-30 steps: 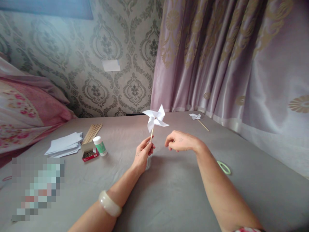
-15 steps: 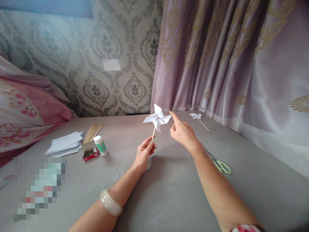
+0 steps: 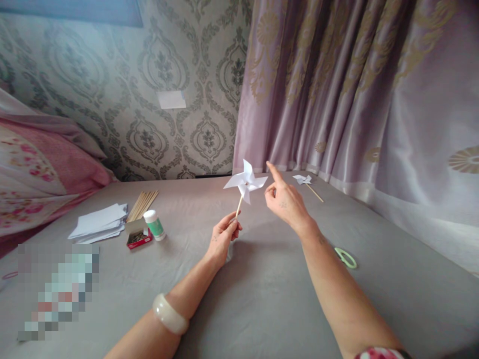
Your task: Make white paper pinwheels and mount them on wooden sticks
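My left hand (image 3: 224, 235) pinches the wooden stick of a white paper pinwheel (image 3: 245, 182) and holds it upright above the grey bed sheet (image 3: 243, 299). My right hand (image 3: 285, 202) is raised just to the right of the pinwheel. Its index finger points up beside one blade tip and the other fingers are curled in. Whether the fingertip touches the blade is unclear. A pale bangle (image 3: 169, 315) circles my left wrist.
A second pinwheel (image 3: 305, 180) lies near the curtain (image 3: 355, 99). Green-handled scissors (image 3: 346, 258) lie by my right forearm. At left are white paper sheets (image 3: 99, 223), wooden sticks (image 3: 142, 205), a small open box (image 3: 137, 235), a glue bottle (image 3: 154, 225) and a pink pillow (image 3: 33, 169).
My right hand rose from a low curl to the pinwheel's right blade with the index finger out. The pinwheel's blades have turned. My left hand stayed in place.
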A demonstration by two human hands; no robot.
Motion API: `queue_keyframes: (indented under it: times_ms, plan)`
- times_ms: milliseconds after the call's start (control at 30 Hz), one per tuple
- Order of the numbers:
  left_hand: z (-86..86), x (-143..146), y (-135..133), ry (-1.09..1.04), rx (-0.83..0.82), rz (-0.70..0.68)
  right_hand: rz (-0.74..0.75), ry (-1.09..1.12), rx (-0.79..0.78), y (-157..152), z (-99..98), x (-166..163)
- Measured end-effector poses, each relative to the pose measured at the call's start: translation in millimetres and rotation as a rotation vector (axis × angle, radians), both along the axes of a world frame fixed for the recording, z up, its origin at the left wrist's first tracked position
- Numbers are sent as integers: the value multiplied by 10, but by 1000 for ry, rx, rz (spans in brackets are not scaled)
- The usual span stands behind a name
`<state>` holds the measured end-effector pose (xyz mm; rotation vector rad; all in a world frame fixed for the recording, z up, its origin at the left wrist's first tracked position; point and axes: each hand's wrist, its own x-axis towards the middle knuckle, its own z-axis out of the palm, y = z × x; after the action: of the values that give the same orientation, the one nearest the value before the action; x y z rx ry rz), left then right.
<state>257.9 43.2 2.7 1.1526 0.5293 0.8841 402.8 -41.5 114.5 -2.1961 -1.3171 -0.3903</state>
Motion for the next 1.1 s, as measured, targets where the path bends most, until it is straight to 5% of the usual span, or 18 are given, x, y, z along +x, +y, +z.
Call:
queue_keyframes:
  times_ms: [100,200,267,367,533,767,1100]
  plan:
    - [3,2,-1,15,26,-1,22,8,-254,-20,-36,36]
    - [-6,0,12,4,44,8,300,207,-735,-43,-76,46]
    - [-8,-3,18,2,36,12,490,336,-883,-41,-97,34]
    - [6,-7,19,11,8,23,558,323,-798,-18,-116,-6]
    - [38,1,42,-25,-79,50,457,208,-722,58,-207,-139]
    - [27,-2,103,-121,-117,43,418,273,-313,234,-559,-370]
    - [23,21,111,-130,-161,50,371,324,-163,208,-838,-514]
